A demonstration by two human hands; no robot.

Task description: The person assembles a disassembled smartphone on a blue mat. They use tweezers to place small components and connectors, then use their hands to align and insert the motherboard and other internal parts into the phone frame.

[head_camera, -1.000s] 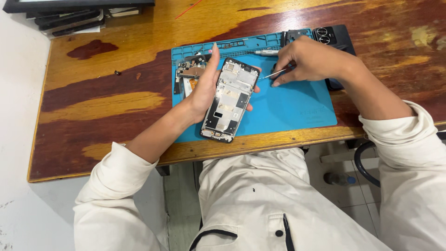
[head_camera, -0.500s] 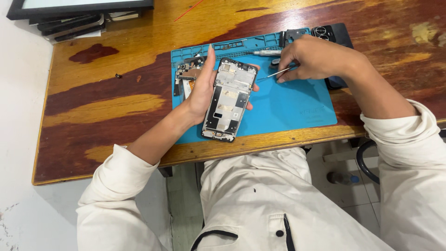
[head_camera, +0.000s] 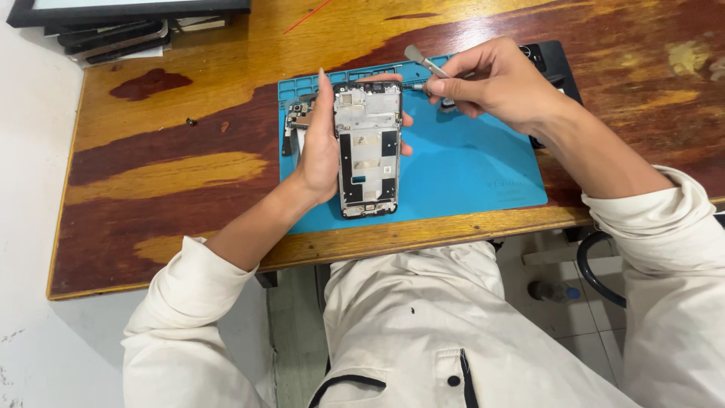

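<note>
The left hand (head_camera: 321, 151) is closed around the opened black smartphone frame with bare metal inside (head_camera: 368, 147), in the frame's centre above the blue rubber work mat (head_camera: 468, 166), open side up, probably for access. To its right, the right hand (head_camera: 502, 83) pinches thin metal tweezers (head_camera: 424, 62) beside the phone's top edge.

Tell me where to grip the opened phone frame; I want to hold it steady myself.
Grip the phone frame across its long side edges, coming from behind as the left hand does. Its open face of exposed parts points up, so fingers belong on the rim.
</note>
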